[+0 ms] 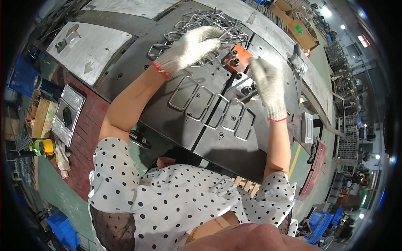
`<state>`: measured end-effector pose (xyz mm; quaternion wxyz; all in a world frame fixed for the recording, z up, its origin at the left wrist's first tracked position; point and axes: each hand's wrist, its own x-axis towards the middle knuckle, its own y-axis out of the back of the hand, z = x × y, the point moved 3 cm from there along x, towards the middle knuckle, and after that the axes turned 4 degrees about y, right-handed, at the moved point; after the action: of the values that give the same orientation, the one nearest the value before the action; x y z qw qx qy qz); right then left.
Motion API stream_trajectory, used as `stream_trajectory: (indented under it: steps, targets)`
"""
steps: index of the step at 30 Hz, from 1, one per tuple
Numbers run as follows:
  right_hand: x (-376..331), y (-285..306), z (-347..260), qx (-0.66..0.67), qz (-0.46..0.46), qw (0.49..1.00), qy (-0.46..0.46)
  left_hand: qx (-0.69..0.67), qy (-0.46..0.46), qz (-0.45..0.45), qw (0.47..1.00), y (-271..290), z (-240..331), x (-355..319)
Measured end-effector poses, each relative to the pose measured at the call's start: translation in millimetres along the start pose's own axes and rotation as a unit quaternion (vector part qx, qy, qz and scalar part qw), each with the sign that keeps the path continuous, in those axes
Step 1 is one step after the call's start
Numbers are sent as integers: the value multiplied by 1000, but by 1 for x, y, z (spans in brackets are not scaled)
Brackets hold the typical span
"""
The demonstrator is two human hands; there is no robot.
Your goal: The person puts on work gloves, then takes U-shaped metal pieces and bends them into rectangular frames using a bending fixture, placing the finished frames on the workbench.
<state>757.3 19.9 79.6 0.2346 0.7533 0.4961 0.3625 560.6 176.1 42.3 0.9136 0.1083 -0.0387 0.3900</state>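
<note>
My left hand (193,48), in a white knitted glove with a red cuff edge, reaches over a heap of bent steel wire frames (213,21). Its thumb and fingers close around a wire frame at the heap's near side. Beside a small fixture with an orange block (237,59) and metal posts (247,89) is my right hand (269,83), gloved the same way. Its fingers are blurred and partly hidden, close to the posts and a thin rod. Several rectangular wire frames (184,93) lie in a slanting row on the dark steel table (171,129), nearer to me.
A pale metal plate (90,50) lies at the left. On a red pallet (86,138) sits a metal tray (69,113), with a cardboard box (44,115) and yellow tape (47,147) nearby. Open cartons (301,33) stand at the far right, wire cages (347,138) beyond the aisle.
</note>
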Motion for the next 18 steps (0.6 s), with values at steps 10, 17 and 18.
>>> stream_trajectory:
  steps: [10, 17, 18]
  targets:
    - [14, -15, 35, -60, 117, 984, 117, -132, 57, -52, 988, -23, -7, 1]
    - [18, -16, 53, 389, -86, 907, -134, -229, 70, -33, 970, -31, -26, 7]
    - [18, -19, 52, 432, -38, 891, -136, -231, 76, -25, 970, -32, -21, 6]
